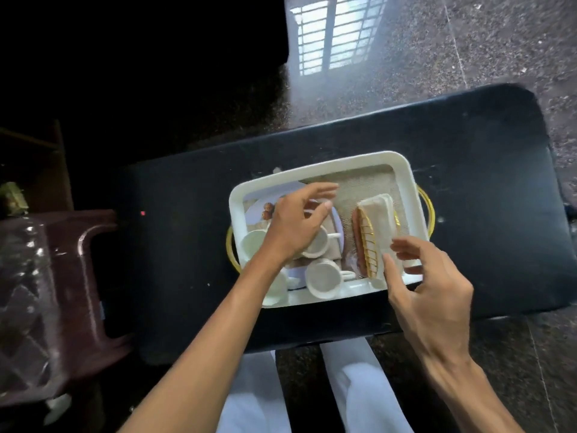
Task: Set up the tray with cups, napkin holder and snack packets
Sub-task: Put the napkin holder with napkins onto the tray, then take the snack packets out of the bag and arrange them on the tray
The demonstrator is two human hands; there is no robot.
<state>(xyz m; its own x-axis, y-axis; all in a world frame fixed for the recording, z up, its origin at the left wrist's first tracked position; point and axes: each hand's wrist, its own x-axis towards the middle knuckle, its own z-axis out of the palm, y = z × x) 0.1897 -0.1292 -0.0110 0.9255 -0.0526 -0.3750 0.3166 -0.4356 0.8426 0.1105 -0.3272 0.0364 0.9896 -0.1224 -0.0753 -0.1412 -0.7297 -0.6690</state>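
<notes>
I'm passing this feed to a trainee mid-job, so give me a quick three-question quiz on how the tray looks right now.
1. True or false: the tray sits on a black table.
2. Fill in: the right hand is at the near end of the ____.
3. Which is over the cups? A. left hand B. right hand C. neither

Key: 1 true; 2 napkin holder; 3 A.
</notes>
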